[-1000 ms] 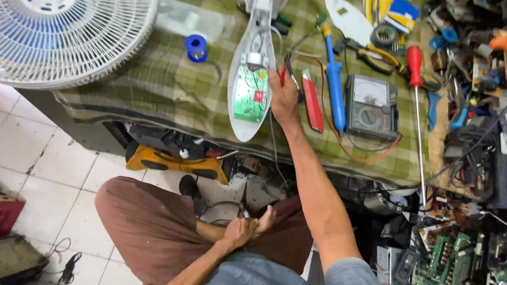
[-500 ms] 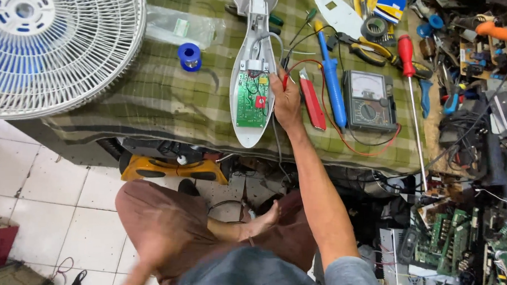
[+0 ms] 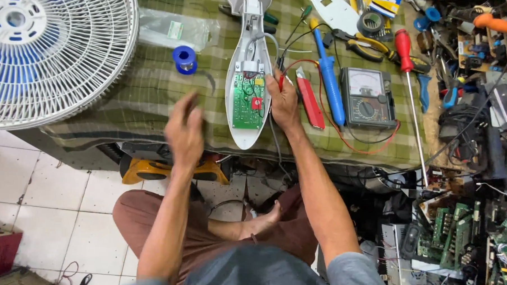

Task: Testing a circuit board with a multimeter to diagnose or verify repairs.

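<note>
A white oval housing (image 3: 248,30) lies open on the green checked cloth (image 3: 126,98), with a green circuit board (image 3: 244,103) inside. My right hand (image 3: 284,101) rests against its right edge, fingers closed on a red test probe (image 3: 280,81) whose red wire runs to the analog multimeter (image 3: 367,99). My left hand (image 3: 185,129) hovers blurred over the table's front edge, left of the housing, fingers apart and holding nothing.
A white and blue fan (image 3: 54,51) fills the left. A blue solder spool (image 3: 184,60), a red cutter (image 3: 310,99), a blue soldering tool (image 3: 329,77), a red screwdriver (image 3: 405,52) and yellow pliers (image 3: 369,45) lie about. Circuit boards (image 3: 458,228) pile at the right.
My left hand rose from my lap to the table's front edge. My right hand stayed at the housing. The view shifted slightly.
</note>
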